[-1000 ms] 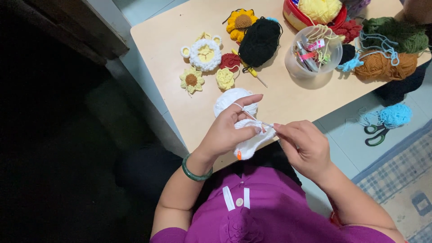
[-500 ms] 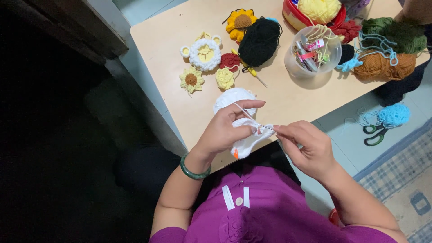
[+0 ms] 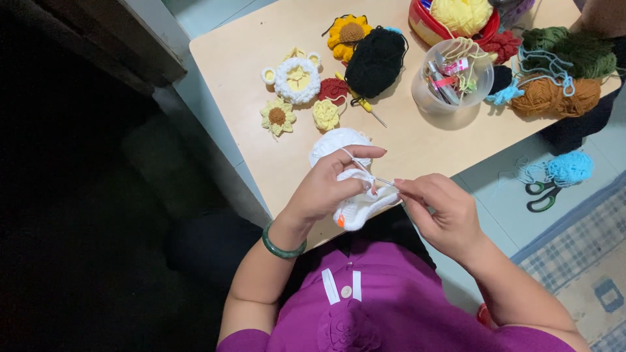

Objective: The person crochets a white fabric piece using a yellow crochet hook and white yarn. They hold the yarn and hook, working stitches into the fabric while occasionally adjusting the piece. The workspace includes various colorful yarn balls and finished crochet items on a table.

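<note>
One white crochet piece (image 3: 360, 203) sits right at the near edge of the tabletop (image 3: 417, 146), pinched in the left hand (image 3: 326, 186), an orange marker on its lower corner. Its long axis runs across the person, rising toward the right hand (image 3: 438, 210), so both hands meet over it, the left one carrying it. White yarn (image 3: 355, 161) loops over the left forefinger. The right hand's fingertips are closed on a thin crochet hook (image 3: 385, 182), its tip at the piece's upper edge. Just beyond lies a white yarn ball (image 3: 332, 140), then crocheted flowers (image 3: 298, 79), black yarn (image 3: 375, 58) and a clear tub (image 3: 450, 78).
</note>
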